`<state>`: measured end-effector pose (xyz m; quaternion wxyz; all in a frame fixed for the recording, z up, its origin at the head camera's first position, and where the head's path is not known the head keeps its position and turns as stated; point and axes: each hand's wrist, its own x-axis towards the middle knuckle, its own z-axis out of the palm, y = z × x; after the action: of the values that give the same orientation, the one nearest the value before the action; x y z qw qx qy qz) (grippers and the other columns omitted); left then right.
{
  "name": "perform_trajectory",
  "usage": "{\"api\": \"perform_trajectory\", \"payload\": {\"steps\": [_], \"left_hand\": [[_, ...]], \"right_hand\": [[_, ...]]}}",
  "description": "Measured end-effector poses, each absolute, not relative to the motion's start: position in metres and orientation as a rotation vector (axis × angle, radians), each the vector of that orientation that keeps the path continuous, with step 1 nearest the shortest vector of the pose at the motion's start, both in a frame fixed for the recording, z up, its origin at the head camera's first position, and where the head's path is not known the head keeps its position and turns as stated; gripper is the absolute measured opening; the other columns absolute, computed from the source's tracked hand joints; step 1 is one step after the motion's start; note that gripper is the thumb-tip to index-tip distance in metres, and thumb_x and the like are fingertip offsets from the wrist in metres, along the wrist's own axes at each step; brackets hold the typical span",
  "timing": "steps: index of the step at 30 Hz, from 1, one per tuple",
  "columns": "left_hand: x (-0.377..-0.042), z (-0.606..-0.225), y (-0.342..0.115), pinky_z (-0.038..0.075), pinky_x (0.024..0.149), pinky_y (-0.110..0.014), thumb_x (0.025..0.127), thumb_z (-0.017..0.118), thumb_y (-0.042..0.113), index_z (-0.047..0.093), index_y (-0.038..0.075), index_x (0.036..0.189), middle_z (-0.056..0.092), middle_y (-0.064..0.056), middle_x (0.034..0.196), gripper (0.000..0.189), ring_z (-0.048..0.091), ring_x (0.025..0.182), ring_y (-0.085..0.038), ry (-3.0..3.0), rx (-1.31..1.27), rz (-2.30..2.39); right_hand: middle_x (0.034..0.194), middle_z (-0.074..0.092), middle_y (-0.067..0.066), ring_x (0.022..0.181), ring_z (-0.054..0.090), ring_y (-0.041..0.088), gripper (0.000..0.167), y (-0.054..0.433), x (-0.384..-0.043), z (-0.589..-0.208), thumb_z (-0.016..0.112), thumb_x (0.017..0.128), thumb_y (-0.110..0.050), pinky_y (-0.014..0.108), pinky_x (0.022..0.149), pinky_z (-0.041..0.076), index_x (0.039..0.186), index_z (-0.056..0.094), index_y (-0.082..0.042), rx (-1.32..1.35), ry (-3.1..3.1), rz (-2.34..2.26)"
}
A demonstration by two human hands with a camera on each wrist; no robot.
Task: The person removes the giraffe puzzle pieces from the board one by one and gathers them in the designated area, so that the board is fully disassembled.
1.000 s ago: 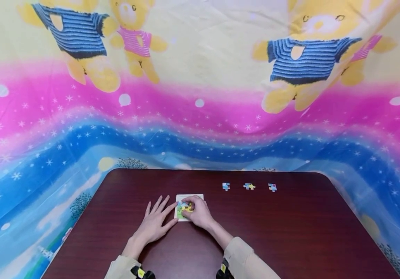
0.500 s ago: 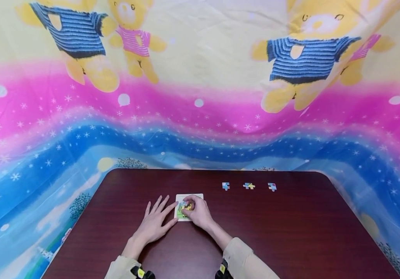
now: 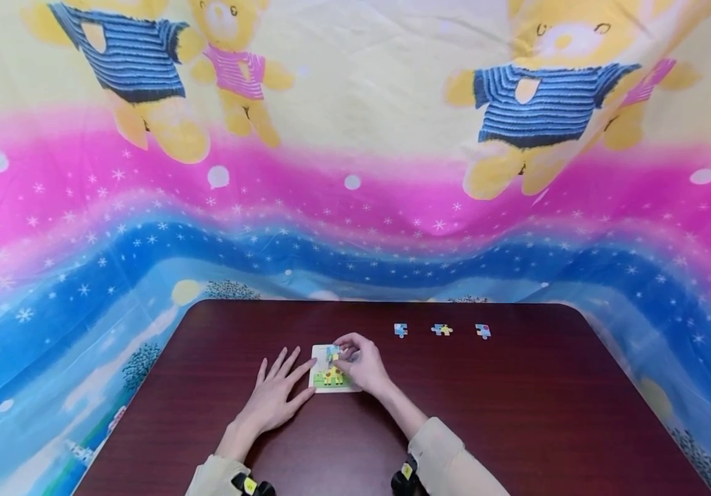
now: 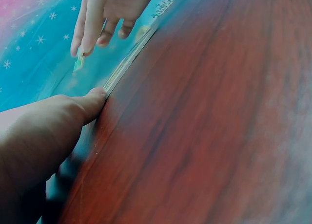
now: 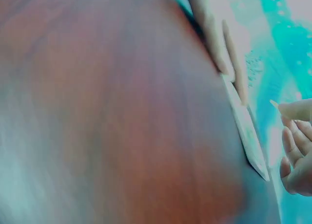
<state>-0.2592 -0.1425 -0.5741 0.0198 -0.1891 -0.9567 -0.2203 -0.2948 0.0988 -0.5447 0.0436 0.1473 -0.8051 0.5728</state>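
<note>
A small white-framed jigsaw board (image 3: 321, 353) lies on the table. Fitted pieces with a yellow giraffe's body on green (image 3: 333, 377) fill its lower part. My right hand (image 3: 364, 365) pinches a jigsaw piece (image 4: 79, 63) between thumb and fingers, raised over the board in the left wrist view. Only a thin edge of that piece shows in the right wrist view. Fingers spread, my left hand (image 3: 275, 399) rests at the board's left side, its thumb and index fingertip touching the frame.
Three loose jigsaw pieces sit in a row towards the table's back: one blue (image 3: 401, 331), one blue and yellow (image 3: 442, 331), one blue with a red spot (image 3: 483, 331). Behind the dark wooden table (image 3: 517, 413) hangs a bear-print cloth (image 3: 355, 227).
My right hand has lifted from the board's middle and moved up and right, with a jigsaw piece in its fingers. More of the giraffe picture shows. The left hand stays in place.
</note>
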Motion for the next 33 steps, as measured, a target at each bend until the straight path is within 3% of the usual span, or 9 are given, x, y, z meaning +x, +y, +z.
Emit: {"api": "perform_trajectory", "payload": {"steps": [9, 22, 33], "left_hand": [[-0.259, -0.573, -0.142, 0.011, 0.133, -0.078, 0.110, 0.061, 0.051, 0.053, 0.029, 0.165, 0.033, -0.014, 0.181, 0.060, 0.020, 0.172, -0.044, -2.973, -0.584, -0.676], [-0.256, -0.576, -0.143, 0.016, 0.128, -0.082, 0.106, 0.068, 0.047, 0.058, 0.024, 0.161, 0.042, -0.020, 0.176, 0.061, 0.029, 0.166, -0.051, -2.868, -0.613, -0.731], [-0.259, -0.576, -0.142, 0.009, 0.132, -0.079, 0.109, 0.061, 0.052, 0.052, 0.029, 0.166, 0.033, -0.014, 0.181, 0.062, 0.019, 0.172, -0.044, -2.962, -0.592, -0.692]], "right_hand": [[0.099, 0.077, 0.021, 0.080, 0.063, 0.007, 0.028, 0.139, -0.299, -0.546, 0.086, 0.087, 0.007, 0.019, 0.074, 0.053, 0.114, 0.079, 0.004, 0.372, -2.443, 1.781], [0.102, 0.080, 0.017, 0.084, 0.067, 0.012, 0.027, 0.202, -0.292, -0.553, 0.084, 0.089, 0.008, 0.020, 0.077, 0.056, 0.115, 0.081, 0.001, 0.166, -2.550, 1.729], [0.101, 0.078, 0.017, 0.083, 0.065, 0.009, 0.025, 0.234, -0.281, -0.559, 0.085, 0.091, 0.003, 0.021, 0.074, 0.053, 0.115, 0.080, 0.002, 0.179, -2.635, 1.663]]}}
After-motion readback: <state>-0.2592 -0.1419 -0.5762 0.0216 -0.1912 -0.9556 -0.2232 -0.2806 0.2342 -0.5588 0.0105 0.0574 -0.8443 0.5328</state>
